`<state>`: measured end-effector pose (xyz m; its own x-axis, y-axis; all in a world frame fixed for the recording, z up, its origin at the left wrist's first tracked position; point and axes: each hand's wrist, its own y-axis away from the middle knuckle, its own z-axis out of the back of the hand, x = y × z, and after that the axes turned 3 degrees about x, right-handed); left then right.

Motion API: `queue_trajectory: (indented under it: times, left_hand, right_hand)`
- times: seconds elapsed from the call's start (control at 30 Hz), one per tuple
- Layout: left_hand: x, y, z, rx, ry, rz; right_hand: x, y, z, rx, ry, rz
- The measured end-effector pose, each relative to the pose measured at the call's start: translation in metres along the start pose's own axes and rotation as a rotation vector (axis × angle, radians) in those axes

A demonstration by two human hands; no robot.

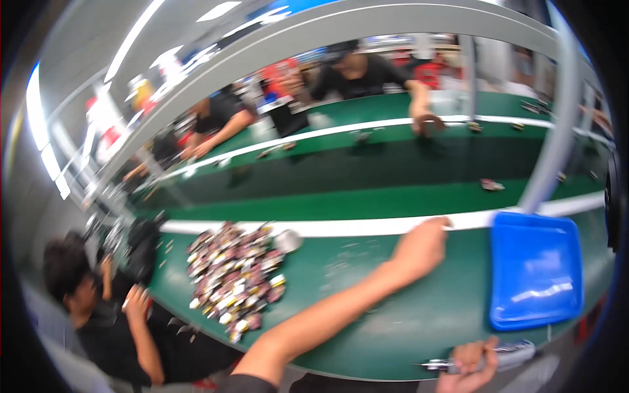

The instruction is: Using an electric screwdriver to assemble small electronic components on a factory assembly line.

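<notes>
My right hand [470,365] is wrapped round a silver electric screwdriver [514,355] at the bench's near edge, its thin bit pointing left. My left arm stretches across the green bench [367,327], and the left hand [421,247] is beside the white rail [354,226]. Its fingers look curled, but blur and the back of the hand hide what they hold, if anything. Left of that arm lies a heap of small pink, white and yellow parts [236,281]. A pale round piece [288,241] touches the heap's far right side. To the right sits a shallow blue tray [537,262].
Beyond the rail runs a dark conveyor belt [295,173] carrying a small part [491,185]. A grey post [550,144] rises behind the tray, joined to an overhead frame [314,33]. Co-workers sit across the line, and another person [108,327] sits at my left.
</notes>
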<state>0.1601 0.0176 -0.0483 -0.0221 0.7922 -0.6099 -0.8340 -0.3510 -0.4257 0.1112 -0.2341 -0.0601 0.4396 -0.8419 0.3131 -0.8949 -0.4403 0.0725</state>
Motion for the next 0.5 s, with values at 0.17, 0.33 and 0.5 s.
queue_trajectory:
  times: [0.17,0.33,0.5]
  left_hand:
    - [0.025,-0.054,-0.030,0.057,0.011,-0.020]
    - [0.007,-0.109,-0.067,0.068,-0.053,-0.155]
    - [0.013,-0.155,-0.100,0.116,-0.132,-0.204]
  right_hand:
    - [0.000,0.000,0.000,0.091,-0.046,-0.065]
    - [0.009,-0.004,0.001,0.131,-0.078,-0.059]
    - [0.007,-0.006,0.001,0.124,-0.053,-0.060]
